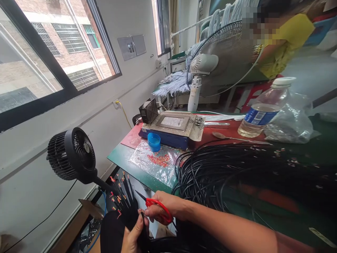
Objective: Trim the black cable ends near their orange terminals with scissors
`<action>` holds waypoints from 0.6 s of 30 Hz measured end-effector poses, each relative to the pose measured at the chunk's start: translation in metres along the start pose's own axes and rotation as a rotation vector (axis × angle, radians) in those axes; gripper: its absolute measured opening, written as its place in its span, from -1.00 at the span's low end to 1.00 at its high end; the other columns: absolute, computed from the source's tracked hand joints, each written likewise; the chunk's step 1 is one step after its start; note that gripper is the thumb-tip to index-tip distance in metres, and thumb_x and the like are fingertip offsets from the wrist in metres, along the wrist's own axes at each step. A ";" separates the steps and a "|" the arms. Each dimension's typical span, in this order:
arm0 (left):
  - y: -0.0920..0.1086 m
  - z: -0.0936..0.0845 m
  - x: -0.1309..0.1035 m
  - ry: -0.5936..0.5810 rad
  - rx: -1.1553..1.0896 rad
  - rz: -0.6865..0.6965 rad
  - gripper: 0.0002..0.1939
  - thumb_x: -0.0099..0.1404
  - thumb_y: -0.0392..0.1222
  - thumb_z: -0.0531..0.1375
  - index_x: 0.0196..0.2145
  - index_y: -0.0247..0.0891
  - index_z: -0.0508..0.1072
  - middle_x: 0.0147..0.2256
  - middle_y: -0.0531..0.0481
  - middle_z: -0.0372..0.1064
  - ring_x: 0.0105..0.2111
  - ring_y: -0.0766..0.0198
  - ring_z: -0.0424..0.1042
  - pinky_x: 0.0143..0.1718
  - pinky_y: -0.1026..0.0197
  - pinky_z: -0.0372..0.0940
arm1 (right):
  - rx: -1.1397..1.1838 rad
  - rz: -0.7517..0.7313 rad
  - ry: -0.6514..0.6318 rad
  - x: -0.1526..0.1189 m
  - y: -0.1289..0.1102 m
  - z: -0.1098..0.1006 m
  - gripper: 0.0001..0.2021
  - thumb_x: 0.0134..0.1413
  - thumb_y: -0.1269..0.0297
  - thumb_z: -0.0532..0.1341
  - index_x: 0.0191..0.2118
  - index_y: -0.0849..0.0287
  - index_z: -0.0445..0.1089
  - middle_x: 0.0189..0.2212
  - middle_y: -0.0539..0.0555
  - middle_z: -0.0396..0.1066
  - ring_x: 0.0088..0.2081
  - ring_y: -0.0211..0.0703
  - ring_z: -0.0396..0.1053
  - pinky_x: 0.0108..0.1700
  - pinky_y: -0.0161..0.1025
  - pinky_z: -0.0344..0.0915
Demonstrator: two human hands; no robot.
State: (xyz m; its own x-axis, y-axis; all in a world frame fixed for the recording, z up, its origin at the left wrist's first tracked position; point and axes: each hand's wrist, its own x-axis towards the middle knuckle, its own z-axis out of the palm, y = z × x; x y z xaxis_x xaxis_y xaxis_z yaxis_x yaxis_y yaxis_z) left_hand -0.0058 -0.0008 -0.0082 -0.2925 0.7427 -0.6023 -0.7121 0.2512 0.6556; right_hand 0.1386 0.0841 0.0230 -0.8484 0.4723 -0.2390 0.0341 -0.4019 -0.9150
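Note:
My right hand is closed round the red-handled scissors, whose dark blades point up and left. Its thumb and fingertips meet my left hand, which pinches the end of a black cable. Fine detail at that cable end is too small to make out. Just left of both hands stands a bunch of black cables with red, yellow and white wire ends fanned out at the top. More black cable runs below my hands across the lap.
A large heap of black cables covers the table's right part. Behind it stand a blue-based machine, a blue cup and a bottle. Wire scraps lie on plastic. A black fan is at left; a person in yellow sits behind.

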 end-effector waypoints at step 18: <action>-0.002 -0.002 -0.007 -0.193 0.306 0.040 -0.84 -0.09 -0.16 0.31 -0.62 -0.31 0.47 -0.72 0.05 0.26 -0.68 0.44 0.19 -0.66 0.38 0.09 | -0.010 0.019 0.096 -0.001 -0.001 -0.001 -0.72 -0.20 0.19 0.21 -0.70 0.26 0.21 -0.82 -0.11 0.11 -0.76 -0.45 0.03 -0.72 -0.43 -0.07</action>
State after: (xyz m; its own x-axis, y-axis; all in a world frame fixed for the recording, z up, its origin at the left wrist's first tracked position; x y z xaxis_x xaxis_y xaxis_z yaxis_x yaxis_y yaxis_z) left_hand -0.0036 -0.0074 -0.0056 -0.1693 0.8519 -0.4956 -0.4701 0.3721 0.8003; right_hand 0.1398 0.0851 0.0238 -0.7928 0.5381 -0.2860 0.0554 -0.4037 -0.9132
